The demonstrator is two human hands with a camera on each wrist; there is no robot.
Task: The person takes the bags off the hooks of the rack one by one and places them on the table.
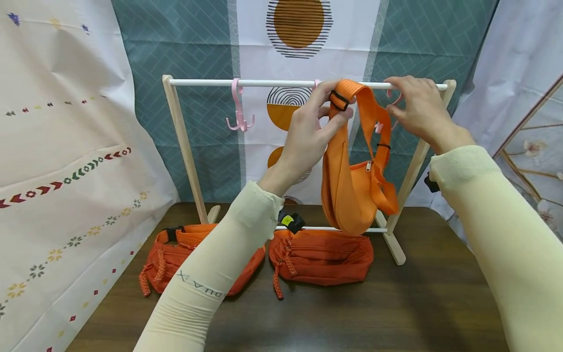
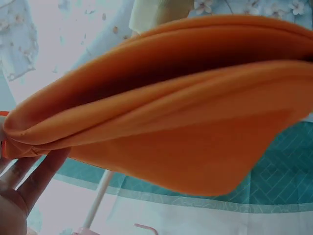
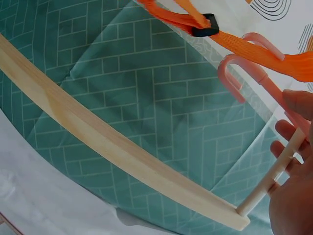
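An orange sling bag (image 1: 347, 210) hangs in the air from my left hand (image 1: 308, 127), which pinches its strap beside a black buckle. In the left wrist view the bag (image 2: 186, 156) fills most of the frame, with only some fingers (image 2: 41, 178) visible at its left end. My right hand (image 1: 415, 105) is up at the right part of the white rail (image 1: 198, 82). Seen from the right wrist, its thumb and fingers close around a pink hook (image 3: 276, 93) where it meets the rail. The orange strap (image 3: 244, 49) passes close to this hook's prongs.
A second pink hook (image 1: 239, 115) hangs at the rail's left; another is mostly hidden behind my left hand. Two red-orange waist bags, one on the left (image 1: 164, 261) and one in the middle (image 1: 325, 259), lie on the dark wooden table (image 1: 352, 318). Wooden posts (image 1: 184, 146) support the rail.
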